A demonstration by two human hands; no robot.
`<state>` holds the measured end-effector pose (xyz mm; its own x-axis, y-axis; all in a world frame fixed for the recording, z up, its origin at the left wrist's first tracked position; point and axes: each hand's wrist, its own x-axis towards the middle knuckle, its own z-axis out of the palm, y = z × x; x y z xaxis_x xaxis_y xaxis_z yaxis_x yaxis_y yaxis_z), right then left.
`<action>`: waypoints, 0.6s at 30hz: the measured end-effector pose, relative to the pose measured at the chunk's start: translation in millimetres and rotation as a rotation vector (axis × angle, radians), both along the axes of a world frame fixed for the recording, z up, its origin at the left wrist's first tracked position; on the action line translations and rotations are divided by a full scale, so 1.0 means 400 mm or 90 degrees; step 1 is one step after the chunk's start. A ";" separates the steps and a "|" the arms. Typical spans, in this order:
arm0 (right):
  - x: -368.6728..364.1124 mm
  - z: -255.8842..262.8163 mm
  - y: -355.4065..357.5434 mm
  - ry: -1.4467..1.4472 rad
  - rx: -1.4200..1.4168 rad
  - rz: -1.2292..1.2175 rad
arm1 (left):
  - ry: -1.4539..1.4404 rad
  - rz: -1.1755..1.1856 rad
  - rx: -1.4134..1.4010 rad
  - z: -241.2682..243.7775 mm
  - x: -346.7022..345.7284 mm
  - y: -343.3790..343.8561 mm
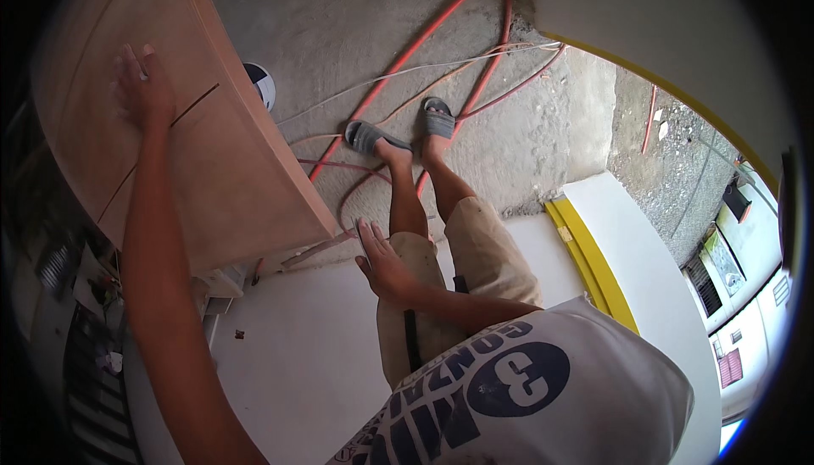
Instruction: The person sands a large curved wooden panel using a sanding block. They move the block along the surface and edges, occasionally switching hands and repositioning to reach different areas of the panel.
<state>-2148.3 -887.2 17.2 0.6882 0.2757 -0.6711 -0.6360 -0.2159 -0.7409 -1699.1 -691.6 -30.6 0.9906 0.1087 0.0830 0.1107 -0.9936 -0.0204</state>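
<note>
My left hand lies against the broad face of a pinkish-brown door panel, fingers spread and pale with dust at the tips. Dark straight grooves run across that face, one passing by my wrist. Lower down, my right hand is in front of my thigh, apart from the panel's near corner. Its fingers are held nearly straight, with a thin grey flat piece along their far side; what it is made of cannot be told.
Red hoses and thin cables cross the concrete floor around my sandalled feet. A white round container stands partly behind the panel. A yellow door frame edges the white wall to the right. Black railings show at lower left.
</note>
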 end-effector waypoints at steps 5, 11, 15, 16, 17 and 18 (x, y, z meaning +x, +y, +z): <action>0.155 -0.007 0.022 -0.160 -0.019 -0.070 | 0.008 -0.003 -0.011 0.003 -0.003 -0.005; 0.185 -0.050 0.034 -0.166 -0.008 0.012 | 0.014 0.002 -0.023 0.008 -0.005 -0.011; 0.704 -0.094 -0.006 -0.273 0.024 -0.110 | 0.025 0.018 -0.017 0.011 -0.007 -0.015; 0.707 -0.101 -0.005 -0.272 0.029 -0.104 | 0.022 0.022 -0.007 0.011 -0.007 -0.015; 0.711 -0.102 -0.005 -0.279 0.034 -0.104 | 0.019 0.016 -0.008 0.012 -0.006 -0.016; 0.713 -0.100 -0.009 -0.287 0.037 -0.110 | 0.012 0.013 -0.008 0.011 -0.006 -0.017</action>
<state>-1862.9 -890.8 -22.8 0.9460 0.1592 -0.2824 -0.2717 -0.0858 -0.9585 -1701.4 -698.3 -26.2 0.9896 0.1298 0.0623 0.1306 -0.9914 -0.0095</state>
